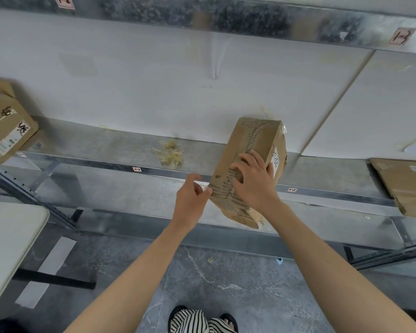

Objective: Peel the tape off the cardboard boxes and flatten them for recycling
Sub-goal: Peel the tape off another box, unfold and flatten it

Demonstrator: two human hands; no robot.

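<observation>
a long brown cardboard box (257, 145) is held tilted over the near edge of a grey metal shelf (94, 145), right of centre, with its far end leaning toward the white wall. it is grasped from above by the right hand (255, 186), whose fingers are curled over the top face beside a small white label. the left hand (190, 198) is brought to the box's near left corner, where thumb and forefinger are pinched together against the cardboard edge. whether a tape end is caught between them is too small to be made out.

some work appears to be done already. a crumpled clump of clear yellowish tape (169, 152) is seen lying on the shelf just left of the box, and a flattened brown cardboard sheet (404, 183) is laid on the shelf at the far right. the box in hand is judged to be mid-peel: the paper along its middle seam looks torn and ribbed, a scrap of clear tape is seen at its far right corner, and its shape is not yet collapsed.

more is left to do. at the far left of the shelf a squat brown cardboard box with a white shipping label (5, 126) is seen unflattened, so it is judged to await peeling and flattening too.
</observation>
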